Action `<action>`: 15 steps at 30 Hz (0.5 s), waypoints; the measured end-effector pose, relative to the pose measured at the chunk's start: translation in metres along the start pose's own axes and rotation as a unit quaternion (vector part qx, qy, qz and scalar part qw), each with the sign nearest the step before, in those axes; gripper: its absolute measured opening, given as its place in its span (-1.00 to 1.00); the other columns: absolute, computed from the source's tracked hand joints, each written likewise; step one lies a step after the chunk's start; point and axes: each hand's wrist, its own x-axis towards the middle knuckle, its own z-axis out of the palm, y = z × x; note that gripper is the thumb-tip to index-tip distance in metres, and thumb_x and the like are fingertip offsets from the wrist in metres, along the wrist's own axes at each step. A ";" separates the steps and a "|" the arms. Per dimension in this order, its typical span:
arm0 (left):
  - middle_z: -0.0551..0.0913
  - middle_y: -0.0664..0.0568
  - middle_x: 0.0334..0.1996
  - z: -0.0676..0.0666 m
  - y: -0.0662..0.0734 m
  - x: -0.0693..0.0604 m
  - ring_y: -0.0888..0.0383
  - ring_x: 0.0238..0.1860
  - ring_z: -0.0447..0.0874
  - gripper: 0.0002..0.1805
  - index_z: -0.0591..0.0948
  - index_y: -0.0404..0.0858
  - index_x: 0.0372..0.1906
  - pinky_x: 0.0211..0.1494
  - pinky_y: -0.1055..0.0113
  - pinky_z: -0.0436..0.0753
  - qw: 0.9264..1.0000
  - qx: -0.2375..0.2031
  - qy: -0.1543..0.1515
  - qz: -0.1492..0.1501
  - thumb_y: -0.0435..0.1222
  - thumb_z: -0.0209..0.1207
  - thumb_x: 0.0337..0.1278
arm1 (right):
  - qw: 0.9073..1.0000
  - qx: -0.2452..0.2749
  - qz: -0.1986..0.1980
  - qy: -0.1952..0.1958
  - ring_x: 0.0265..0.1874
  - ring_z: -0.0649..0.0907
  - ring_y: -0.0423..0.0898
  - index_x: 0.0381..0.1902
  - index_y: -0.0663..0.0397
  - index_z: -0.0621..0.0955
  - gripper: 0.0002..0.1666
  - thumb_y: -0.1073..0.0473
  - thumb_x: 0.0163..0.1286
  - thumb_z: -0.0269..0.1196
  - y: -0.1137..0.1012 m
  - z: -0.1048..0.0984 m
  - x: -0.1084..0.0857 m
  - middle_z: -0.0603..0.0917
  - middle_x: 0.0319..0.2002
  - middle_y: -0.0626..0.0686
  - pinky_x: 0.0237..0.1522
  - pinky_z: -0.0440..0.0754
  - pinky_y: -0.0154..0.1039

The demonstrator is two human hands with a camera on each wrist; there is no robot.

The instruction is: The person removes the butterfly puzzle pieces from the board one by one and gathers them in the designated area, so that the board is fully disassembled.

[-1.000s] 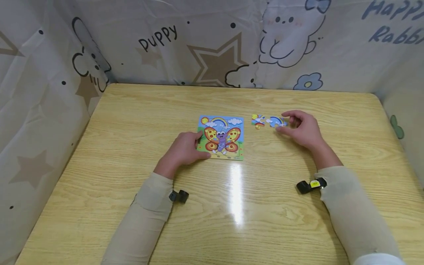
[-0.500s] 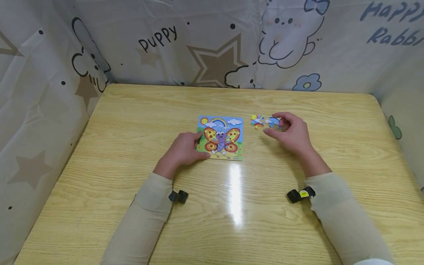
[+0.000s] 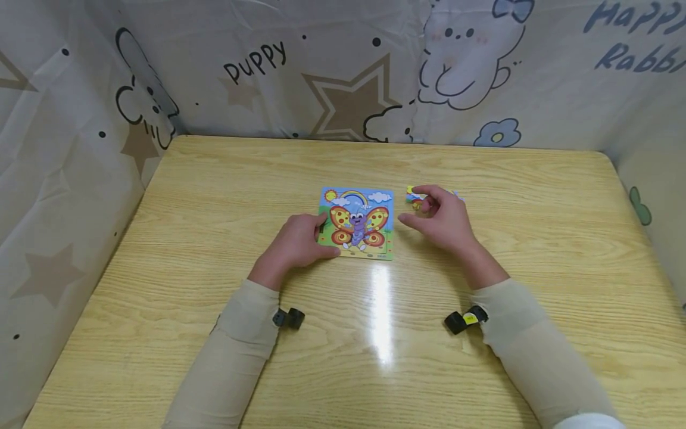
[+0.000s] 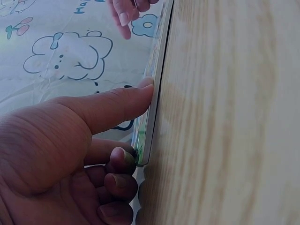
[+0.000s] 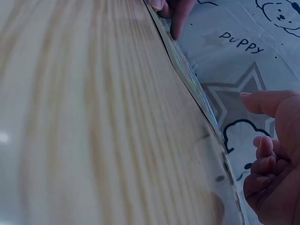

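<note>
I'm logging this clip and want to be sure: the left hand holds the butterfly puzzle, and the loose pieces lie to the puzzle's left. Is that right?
Not quite: the pieces lie to the puzzle's right, as the head view shows. The left hand does hold the butterfly puzzle.

The right hand (image 3: 442,221) blocks my view of most of the loose puzzle pieces (image 3: 411,197), the left hand (image 3: 300,241) covers the near left corner of the butterfly puzzle (image 3: 357,223), and I can't read its tiny corner print (image 3: 382,256).
</note>
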 end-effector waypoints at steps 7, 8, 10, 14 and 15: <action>0.42 -0.05 -0.48 0.000 0.000 0.000 0.06 -0.39 0.36 -0.02 0.30 -0.41 0.47 -0.27 0.22 0.35 1.000 -0.002 0.001 0.002 -0.03 0.47 0.04 | 1.000 -0.001 -0.013 -0.022 -0.40 0.41 -0.02 0.17 0.22 0.60 -0.28 0.07 0.09 0.57 -0.007 0.016 0.005 0.46 -0.39 0.10 -0.29 0.37 -0.14; 0.42 -0.05 -0.48 0.000 0.000 0.000 0.06 -0.39 0.36 -0.02 0.30 -0.41 0.47 -0.28 0.22 0.35 1.000 -0.003 0.001 0.002 -0.03 0.47 0.04 | 1.000 -0.001 -0.012 -0.024 -0.41 0.40 -0.03 0.17 0.21 0.60 -0.28 0.06 0.09 0.57 -0.008 0.018 0.006 0.46 -0.39 0.09 -0.30 0.36 -0.14; 0.43 -0.05 -0.48 0.001 -0.001 0.000 0.06 -0.40 0.36 -0.02 0.31 -0.41 0.47 -0.29 0.22 0.34 1.000 -0.004 0.002 0.002 -0.03 0.47 0.04 | 1.000 -0.002 -0.011 -0.028 -0.43 0.40 -0.03 0.17 0.20 0.60 -0.29 0.06 0.09 0.57 -0.009 0.021 0.007 0.46 -0.41 0.09 -0.32 0.36 -0.14; 0.43 -0.05 -0.49 0.001 -0.001 0.000 0.06 -0.41 0.35 -0.02 0.31 -0.40 0.47 -0.30 0.22 0.34 1.000 -0.005 0.002 0.003 -0.03 0.47 0.04 | 0.999 -0.010 -0.006 -0.037 -0.46 0.40 -0.02 0.19 0.19 0.60 -0.29 0.05 0.11 0.55 -0.011 0.027 0.010 0.46 -0.44 0.08 -0.33 0.35 -0.14; 0.42 -0.05 -0.49 0.000 -0.001 0.000 0.06 -0.41 0.35 -0.02 0.31 -0.40 0.47 -0.30 0.22 0.34 1.000 -0.005 0.003 0.004 -0.03 0.47 0.04 | 0.999 -0.014 -0.006 -0.039 -0.47 0.40 -0.01 0.19 0.19 0.59 -0.29 0.05 0.12 0.55 -0.011 0.028 0.011 0.46 -0.45 0.08 -0.33 0.35 -0.13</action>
